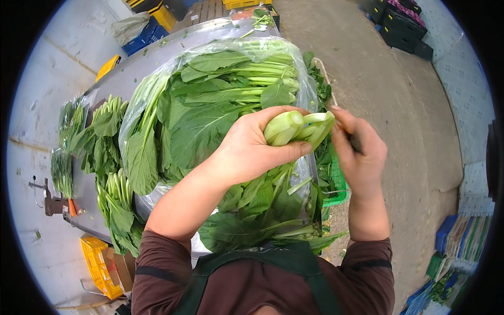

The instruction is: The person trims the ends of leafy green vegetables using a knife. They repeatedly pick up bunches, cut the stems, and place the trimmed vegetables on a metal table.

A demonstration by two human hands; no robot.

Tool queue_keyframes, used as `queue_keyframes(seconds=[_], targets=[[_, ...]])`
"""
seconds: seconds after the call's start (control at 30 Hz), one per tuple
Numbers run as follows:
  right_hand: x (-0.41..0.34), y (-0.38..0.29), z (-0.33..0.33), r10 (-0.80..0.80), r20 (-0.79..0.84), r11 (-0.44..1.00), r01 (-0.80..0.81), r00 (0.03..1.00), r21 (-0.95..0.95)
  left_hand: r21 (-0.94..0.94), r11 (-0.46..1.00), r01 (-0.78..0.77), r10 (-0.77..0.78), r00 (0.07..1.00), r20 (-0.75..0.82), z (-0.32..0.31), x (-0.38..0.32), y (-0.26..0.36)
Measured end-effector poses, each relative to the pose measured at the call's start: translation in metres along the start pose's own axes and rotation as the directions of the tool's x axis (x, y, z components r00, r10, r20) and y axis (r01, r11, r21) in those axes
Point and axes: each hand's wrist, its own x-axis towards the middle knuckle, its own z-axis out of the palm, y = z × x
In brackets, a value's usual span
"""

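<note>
My left hand (256, 145) is closed around a few pale-green stalks of leafy greens (285, 128), with their thick butt ends pointing up and to the right. At the right-hand end of these stalks, the curled fingers of my right hand (360, 149) touch or nearly touch a stem tip. A small dark patch shows inside that hand, and I cannot tell whether it is a tool or shadow. Beneath my hands, a clear plastic bag (305, 84) lies spread around a big heap of leafy greens (212, 114). More loose leaves (252, 220) lie close to my body.
Bunched greens (114, 197) line the left of the metal table (102, 92). A green plastic basket (338, 181) hangs or stands by its right edge, below trimmed leaves. Yellow crates (98, 267) are at lower left; black crates (397, 29) sit at far upper right on the floor (413, 118).
</note>
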Motion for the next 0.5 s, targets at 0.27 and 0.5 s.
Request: queue_keyframes(seconds=[0.27, 0.5], targets=[[-0.028, 0.037, 0.003, 0.576, 0.252, 0.720, -0.628, 0.778, 0.295, -0.164, 0.973, 0.164, -0.149, 0.984, 0.100, -0.004, -0.001, -0.004], [-0.004, -0.014, 0.004, 0.456, 0.400, 0.628, -0.606, 0.795, 0.488, 0.097, 0.995, 0.023, -0.019, 0.999, -0.048, -0.001, 0.002, -0.024]])
